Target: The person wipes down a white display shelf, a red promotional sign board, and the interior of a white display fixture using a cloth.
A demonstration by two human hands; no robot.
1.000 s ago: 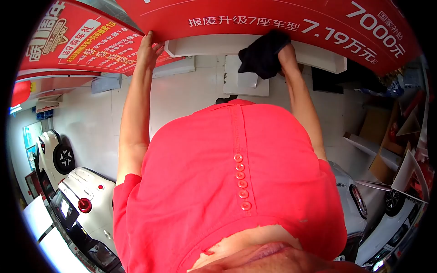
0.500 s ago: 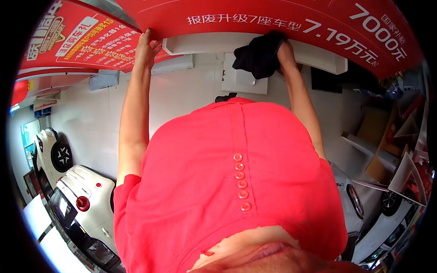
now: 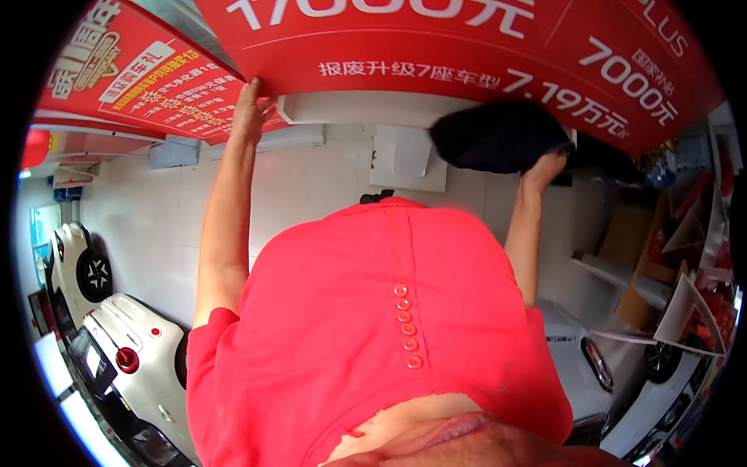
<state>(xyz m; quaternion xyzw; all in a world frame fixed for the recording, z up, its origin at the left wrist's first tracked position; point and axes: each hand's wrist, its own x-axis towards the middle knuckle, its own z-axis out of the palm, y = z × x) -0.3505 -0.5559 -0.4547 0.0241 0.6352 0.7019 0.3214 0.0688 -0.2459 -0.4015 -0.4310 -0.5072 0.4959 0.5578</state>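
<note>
My right hand [image 3: 548, 165] grips a dark cloth [image 3: 494, 136], which is spread out and blurred along the lower edge of a large red sign board [image 3: 405, 47] printed with white lettering. The fingers are partly hidden behind the cloth. At the board's lower left corner is my left hand [image 3: 250, 117], with its thumb pointing up along the edge and its fingers bent around the corner. Below the lettering, a white ledge [image 3: 350, 109] runs along the board's bottom, partly covered by the cloth.
A second red sign [image 3: 156, 86] stands at an angle on the left. On the floor beyond my body lies a white box-like block [image 3: 408, 159]. White cars [image 3: 140, 350] stand at lower left, and another car [image 3: 576, 366] at lower right. Cardboard pieces [image 3: 622, 233] lean on the right.
My right hand has moved right along the board's lower edge, and the bunched cloth has spread out. My left hand stays at the corner. The view has tilted, showing more of the board's upper part.
</note>
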